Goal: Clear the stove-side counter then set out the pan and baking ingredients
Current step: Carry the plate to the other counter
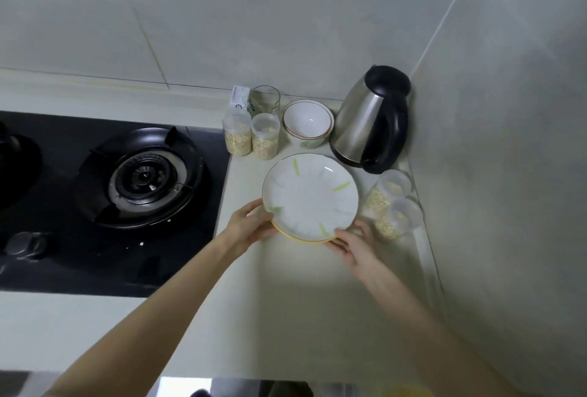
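Head view: one round black burner (143,177) sits left. The left hand (251,228) curls round the edge of two stacked smooth round plates (309,196), white over yellow, at the pale counter (301,285). The right hand (352,245) grips their other edge. One shiny metal kettle (355,123) stands behind, right.

Nothing legible. The white carton (239,97) has blue print down its edge and a round mark, both too blurred to read. The small blue sticker on the glass (266,98) is also unreadable.
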A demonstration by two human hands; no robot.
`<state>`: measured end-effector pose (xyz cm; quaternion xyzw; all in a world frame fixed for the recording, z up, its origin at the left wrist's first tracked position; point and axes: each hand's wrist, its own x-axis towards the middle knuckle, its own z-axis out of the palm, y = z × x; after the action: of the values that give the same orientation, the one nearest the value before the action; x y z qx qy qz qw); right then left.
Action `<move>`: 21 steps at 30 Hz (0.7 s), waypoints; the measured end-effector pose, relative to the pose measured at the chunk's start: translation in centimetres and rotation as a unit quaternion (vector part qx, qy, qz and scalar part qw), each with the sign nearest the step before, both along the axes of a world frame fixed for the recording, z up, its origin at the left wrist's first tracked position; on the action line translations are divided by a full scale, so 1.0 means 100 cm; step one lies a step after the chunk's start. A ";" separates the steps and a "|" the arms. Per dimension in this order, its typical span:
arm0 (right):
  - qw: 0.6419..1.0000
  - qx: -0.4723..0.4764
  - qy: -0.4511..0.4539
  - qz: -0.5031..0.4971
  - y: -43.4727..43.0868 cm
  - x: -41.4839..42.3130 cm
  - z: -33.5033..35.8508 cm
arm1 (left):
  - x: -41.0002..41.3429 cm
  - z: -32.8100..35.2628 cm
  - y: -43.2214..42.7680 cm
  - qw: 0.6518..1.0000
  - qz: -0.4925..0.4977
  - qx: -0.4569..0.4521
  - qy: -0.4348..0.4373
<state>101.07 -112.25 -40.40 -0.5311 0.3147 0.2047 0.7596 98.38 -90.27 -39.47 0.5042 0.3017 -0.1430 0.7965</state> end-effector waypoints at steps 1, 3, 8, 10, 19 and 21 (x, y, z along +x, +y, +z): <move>1.000 0.005 -0.005 0.014 0.001 -0.002 0.002 | -0.008 0.004 0.003 1.000 0.015 -0.011 -0.002; 0.998 0.011 -0.024 0.051 0.003 -0.006 0.010 | -0.024 0.013 0.009 0.998 0.050 -0.029 -0.008; 0.982 0.028 -0.073 0.171 0.026 -0.009 0.045 | -0.066 0.045 0.031 0.988 0.142 -0.028 -0.051; 0.971 0.035 -0.093 0.219 0.044 -0.008 0.061 | -0.087 0.059 0.042 0.982 0.177 -0.012 -0.069; 0.890 0.064 -0.157 0.423 0.185 -0.048 0.123 | -0.210 0.106 0.123 0.929 0.351 0.001 -0.117; 0.865 0.076 -0.159 0.470 0.225 -0.071 0.133 | -0.248 0.111 0.144 0.912 0.395 0.010 -0.115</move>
<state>94.01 -89.80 -27.13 -0.5818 -0.1139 0.4732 0.6517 73.59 -75.88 -28.36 0.3649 0.3837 0.2450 0.8122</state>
